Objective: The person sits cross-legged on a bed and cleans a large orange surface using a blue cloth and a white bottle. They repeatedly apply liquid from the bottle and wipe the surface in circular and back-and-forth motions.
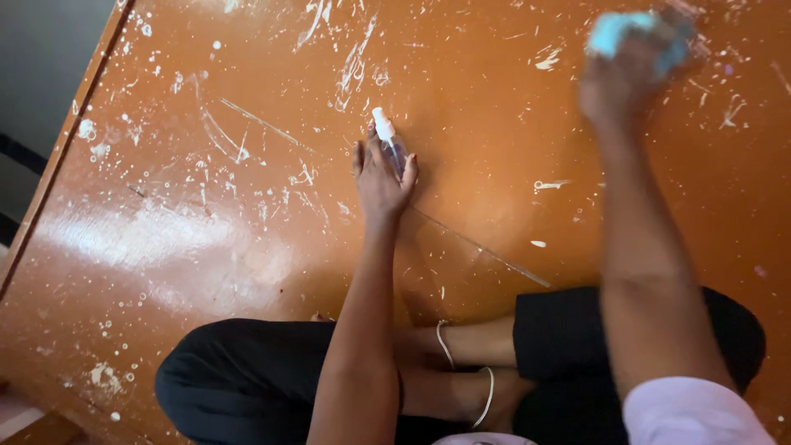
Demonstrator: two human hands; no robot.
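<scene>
My left hand (381, 180) rests on the orange-brown floor, wrapped around a small clear spray bottle with a white cap (389, 140) that lies flat and points away from me. My right hand (622, 78) is stretched out to the far right and blurred; it grips a light blue cloth (633, 33) pressed against the floor. Both arms reach forward over my crossed legs in black trousers (247, 379).
The orange-brown painted floor (247, 206) is speckled and streaked with white paint marks. A long thin scratch line (486, 251) runs diagonally across it. The floor's edge (66, 140) runs along the left, with a darker grey area beyond.
</scene>
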